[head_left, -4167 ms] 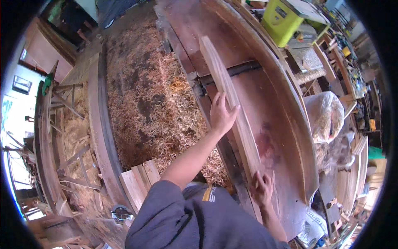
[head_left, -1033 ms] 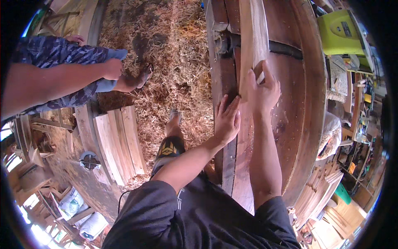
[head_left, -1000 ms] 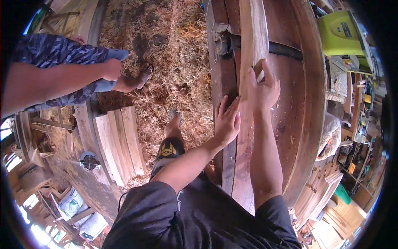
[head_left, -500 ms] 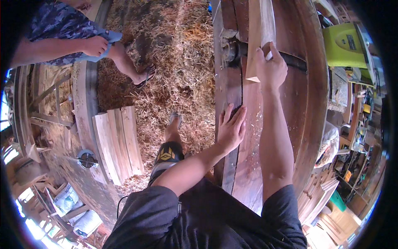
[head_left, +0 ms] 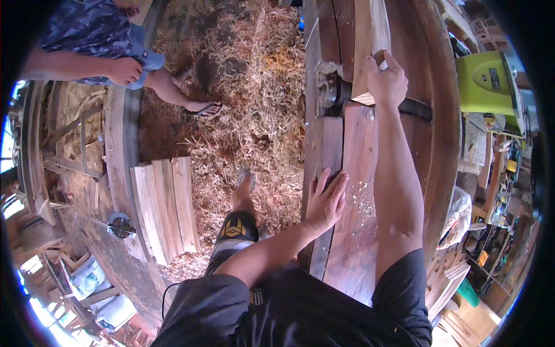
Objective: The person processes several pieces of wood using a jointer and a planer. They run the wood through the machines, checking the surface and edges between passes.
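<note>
My right hand (head_left: 388,81) is closed around the near end of a pale squared wooden beam (head_left: 363,52), thumb on one side and fingers on the other. A small bright patch shows between thumb and fingers; I cannot tell whether it is bare wood. The beam lies lengthwise along a reddish-brown wooden bench (head_left: 359,139) and runs out of view at the top. Beneath its near end, a dark band (head_left: 416,110) crosses the bench, with a round dark metal fitting (head_left: 328,92) at the left. My left hand (head_left: 326,199) rests open and flat on the bench's left part, fingers spread, holding nothing.
Wood shavings (head_left: 260,110) cover the floor at left. Another person's hand (head_left: 125,70) and sandalled foot (head_left: 203,108) are at upper left. Several boards (head_left: 167,208) lean beside a round metal tool (head_left: 121,225). A lime-green case (head_left: 488,84) stands right of the bench.
The beam and my right hand have slid forward along the bench, its near end now over the dark band. My left hand stays flat on the bench. The view has shifted slightly.
</note>
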The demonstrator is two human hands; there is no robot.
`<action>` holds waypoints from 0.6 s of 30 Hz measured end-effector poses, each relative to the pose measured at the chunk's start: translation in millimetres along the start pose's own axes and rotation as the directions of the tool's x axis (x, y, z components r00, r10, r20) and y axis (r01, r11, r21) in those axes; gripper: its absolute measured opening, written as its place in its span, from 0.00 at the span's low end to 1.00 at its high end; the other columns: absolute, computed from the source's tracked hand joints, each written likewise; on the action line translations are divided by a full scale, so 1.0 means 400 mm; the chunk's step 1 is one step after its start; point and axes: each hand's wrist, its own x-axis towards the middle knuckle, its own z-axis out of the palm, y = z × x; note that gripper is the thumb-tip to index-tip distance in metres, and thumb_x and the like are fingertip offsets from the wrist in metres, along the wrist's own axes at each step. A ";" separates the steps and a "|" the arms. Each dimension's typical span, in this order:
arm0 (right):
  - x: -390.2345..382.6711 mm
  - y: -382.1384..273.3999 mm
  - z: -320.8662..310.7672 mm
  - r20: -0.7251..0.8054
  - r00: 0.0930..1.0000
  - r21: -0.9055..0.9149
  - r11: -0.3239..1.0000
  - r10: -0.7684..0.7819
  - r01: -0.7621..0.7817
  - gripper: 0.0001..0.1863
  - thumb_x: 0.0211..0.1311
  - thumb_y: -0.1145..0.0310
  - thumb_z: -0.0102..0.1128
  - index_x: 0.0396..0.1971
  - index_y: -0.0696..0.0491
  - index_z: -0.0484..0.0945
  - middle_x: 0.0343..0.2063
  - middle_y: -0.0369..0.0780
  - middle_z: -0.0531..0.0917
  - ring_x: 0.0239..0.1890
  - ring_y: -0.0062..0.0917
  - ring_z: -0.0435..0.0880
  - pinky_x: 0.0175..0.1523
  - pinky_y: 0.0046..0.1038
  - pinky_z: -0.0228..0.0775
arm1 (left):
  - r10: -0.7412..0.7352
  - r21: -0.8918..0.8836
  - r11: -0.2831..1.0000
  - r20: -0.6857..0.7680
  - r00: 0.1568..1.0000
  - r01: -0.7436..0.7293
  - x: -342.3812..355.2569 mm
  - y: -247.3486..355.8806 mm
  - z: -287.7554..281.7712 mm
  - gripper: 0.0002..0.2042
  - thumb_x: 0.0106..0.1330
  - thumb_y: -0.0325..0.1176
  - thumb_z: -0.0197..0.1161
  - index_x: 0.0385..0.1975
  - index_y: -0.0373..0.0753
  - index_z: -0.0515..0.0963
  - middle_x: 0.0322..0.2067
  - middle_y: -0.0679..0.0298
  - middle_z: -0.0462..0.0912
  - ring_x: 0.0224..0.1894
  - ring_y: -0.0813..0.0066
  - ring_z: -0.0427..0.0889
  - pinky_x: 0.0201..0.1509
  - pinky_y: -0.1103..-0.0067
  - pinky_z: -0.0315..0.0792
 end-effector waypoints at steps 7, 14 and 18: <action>0.177 0.073 -0.097 0.081 0.992 0.343 0.931 0.099 -0.121 0.29 0.54 0.52 0.70 0.54 0.52 0.85 0.44 0.46 0.89 0.50 0.35 0.88 0.55 0.35 0.76 | 0.012 -0.088 0.996 0.047 0.999 -0.008 0.006 0.049 0.000 0.26 0.71 0.34 0.59 0.70 0.41 0.69 0.68 0.60 0.74 0.74 0.47 0.62 0.73 0.48 0.58; -0.275 0.072 -0.438 0.508 0.845 0.853 0.039 0.165 -0.520 0.22 0.65 0.58 0.68 0.53 0.55 0.82 0.52 0.41 0.85 0.53 0.28 0.83 0.60 0.33 0.75 | -0.211 -0.878 0.076 0.450 0.868 0.473 0.208 0.166 -0.375 0.30 0.82 0.51 0.41 0.75 0.37 0.58 0.68 0.53 0.72 0.71 0.57 0.68 0.76 0.56 0.58; -0.470 0.076 -0.640 0.492 0.862 0.866 0.032 0.123 -0.499 0.24 0.66 0.54 0.67 0.53 0.56 0.81 0.51 0.42 0.85 0.53 0.30 0.84 0.61 0.35 0.75 | 0.048 -0.877 -0.100 0.467 0.883 0.470 0.130 0.331 -0.512 0.28 0.82 0.49 0.43 0.74 0.41 0.61 0.64 0.60 0.76 0.67 0.65 0.73 0.73 0.60 0.64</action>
